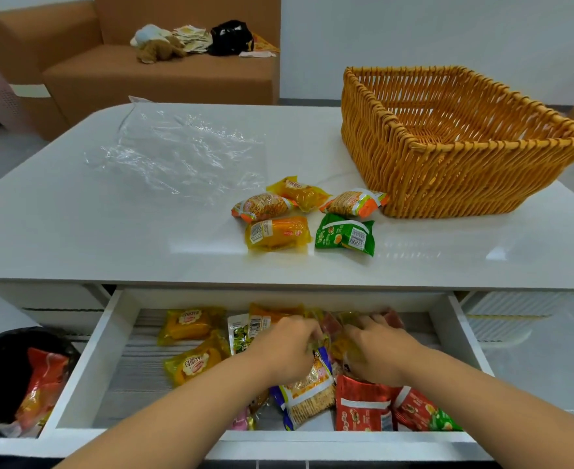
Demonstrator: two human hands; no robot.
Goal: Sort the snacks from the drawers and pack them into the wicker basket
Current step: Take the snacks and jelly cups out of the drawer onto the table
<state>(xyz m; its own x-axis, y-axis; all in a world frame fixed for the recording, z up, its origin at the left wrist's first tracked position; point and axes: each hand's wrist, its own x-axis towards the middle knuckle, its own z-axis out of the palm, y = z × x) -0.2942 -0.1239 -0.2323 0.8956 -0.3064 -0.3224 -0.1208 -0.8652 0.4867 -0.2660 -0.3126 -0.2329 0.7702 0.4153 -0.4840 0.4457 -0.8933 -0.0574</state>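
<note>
Snack packets (312, 360) fill the open drawer (86, 367); five more lie on the white table (75, 231).
Left hand (287, 346) and right hand (377, 350) curl into the pile, grasping wrappers; the wicker basket (448, 170) stands on the table's right.

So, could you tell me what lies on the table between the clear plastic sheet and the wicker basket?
In the head view, five snack packets lie between plastic sheet and wicker basket.

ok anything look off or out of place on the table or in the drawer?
Mostly not. One oddity: a crumpled clear plastic sheet lies loose on the table, left of the five snack packs. The wicker basket is upright and holds nothing visible. Drawer snacks are jumbled, not spilled.
</note>
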